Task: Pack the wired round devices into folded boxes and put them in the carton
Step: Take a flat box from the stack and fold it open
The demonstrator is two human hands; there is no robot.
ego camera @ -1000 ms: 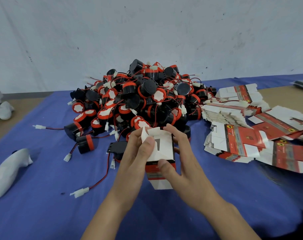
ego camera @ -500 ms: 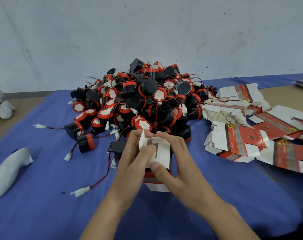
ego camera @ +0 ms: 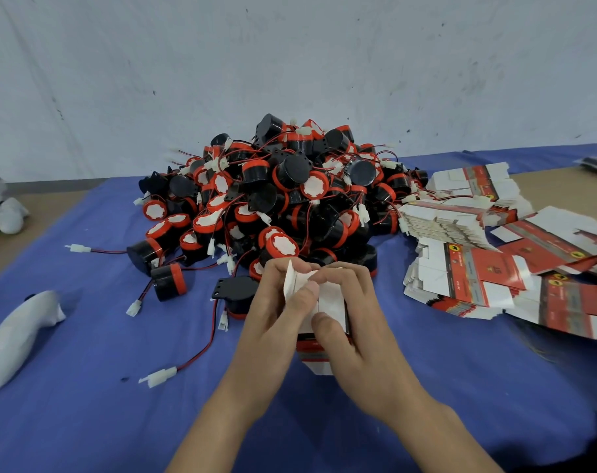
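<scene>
A: Box [ego camera: 328, 303] at lower centre, standing on the blue worktop [ego camera: 85, 387], just in front of the pile [ego camera: 276, 199] of devices. Both hands on it.

B: Grip?

A: Left hand [ego camera: 273, 322] pinching the white top flap. Right hand [ego camera: 357, 332] curled round the right side, thumb pressed on the front panel. Inside hidden; cannot tell whether loaded.

B: Handling?

A: Thin printed card, probably light and quick to crease. Best held by the side walls near the corners, with the flap steered by its edge and no squeeze mid-panel.

B: Devices?

A: Heaped at centre, black with red rims, thin red-black leads ending in white plugs, all tangled. Likely hard-shelled and light, leads prone to snag neighbours. Better lifted by the body than the wire. Loose device [ego camera: 235, 295] just left of the left hand, lead trailing toward lower left.

B: Else?

A: Flat boxes [ego camera: 478, 278] stacked at right. White bundle [ego camera: 14, 336] at lower left. Carton not in view.
</scene>
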